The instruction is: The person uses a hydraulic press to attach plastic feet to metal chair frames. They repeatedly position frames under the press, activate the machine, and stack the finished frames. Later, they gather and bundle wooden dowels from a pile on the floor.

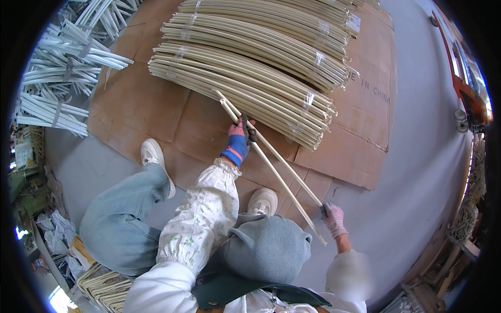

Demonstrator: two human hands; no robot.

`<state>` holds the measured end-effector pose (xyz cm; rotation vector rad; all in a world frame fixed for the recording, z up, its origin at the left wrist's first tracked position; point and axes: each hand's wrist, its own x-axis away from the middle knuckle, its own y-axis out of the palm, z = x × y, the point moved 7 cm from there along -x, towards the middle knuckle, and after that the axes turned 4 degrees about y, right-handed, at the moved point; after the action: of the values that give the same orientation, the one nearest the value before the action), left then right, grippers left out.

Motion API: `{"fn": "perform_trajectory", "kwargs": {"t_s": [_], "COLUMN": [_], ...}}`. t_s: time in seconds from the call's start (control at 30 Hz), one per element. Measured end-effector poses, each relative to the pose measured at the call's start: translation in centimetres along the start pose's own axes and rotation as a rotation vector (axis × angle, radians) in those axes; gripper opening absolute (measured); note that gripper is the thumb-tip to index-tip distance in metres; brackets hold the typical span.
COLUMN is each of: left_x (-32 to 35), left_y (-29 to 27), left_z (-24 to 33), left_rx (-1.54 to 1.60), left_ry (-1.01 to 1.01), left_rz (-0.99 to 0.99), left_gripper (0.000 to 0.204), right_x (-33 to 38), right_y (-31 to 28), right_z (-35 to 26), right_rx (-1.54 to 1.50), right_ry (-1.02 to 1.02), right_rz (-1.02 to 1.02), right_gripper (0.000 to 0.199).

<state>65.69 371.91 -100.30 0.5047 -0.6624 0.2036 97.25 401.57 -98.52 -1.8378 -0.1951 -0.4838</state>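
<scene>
Two slim cream rods with bent tips slant across the space in front of me, their lower ends spread apart. My left hand (240, 140), in a blue, red and dark glove, is closed around both near their upper ends. My right hand (333, 219), in a pink and grey glove, grips the lower end of the upper rod (292, 170). The lower rod (287, 191) has its free end left of that hand. Just beyond my left hand lies a bundle of similar rods (240, 86), bound with clear tape.
More taped bundles (255, 31) lie behind, on flattened brown cardboard (342, 161). White tubes (57, 112) are heaped at the far left. Bent cream rods (104, 284) sit at lower left. An orange-red frame (466, 96) stands on the right. My shoes touch the cardboard's near side.
</scene>
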Motion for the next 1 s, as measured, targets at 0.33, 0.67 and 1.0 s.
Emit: {"fn": "perform_trajectory", "kwargs": {"t_s": [0.33,0.67,1.0], "left_x": [8.1,8.4,11.0], "left_y": [4.8,6.5,13.2], "left_z": [2.5,2.6,11.2], "left_rx": [-0.105,-0.069,0.101], "left_ry": [0.083,0.03,0.157], "left_rz": [0.091,-0.365,-1.065], "left_gripper": [0.027,0.023,0.054], "right_x": [-8.1,-11.8,-9.5], "right_y": [-11.7,-8.2,-13.2], "right_z": [-18.9,-16.5,-17.2], "right_rx": [-0.635,-1.094,-1.304], "right_ry": [-0.246,0.026,-0.27], "right_rz": [0.219,-0.338,-0.602], "right_gripper": [0.065,0.027,0.031]}}
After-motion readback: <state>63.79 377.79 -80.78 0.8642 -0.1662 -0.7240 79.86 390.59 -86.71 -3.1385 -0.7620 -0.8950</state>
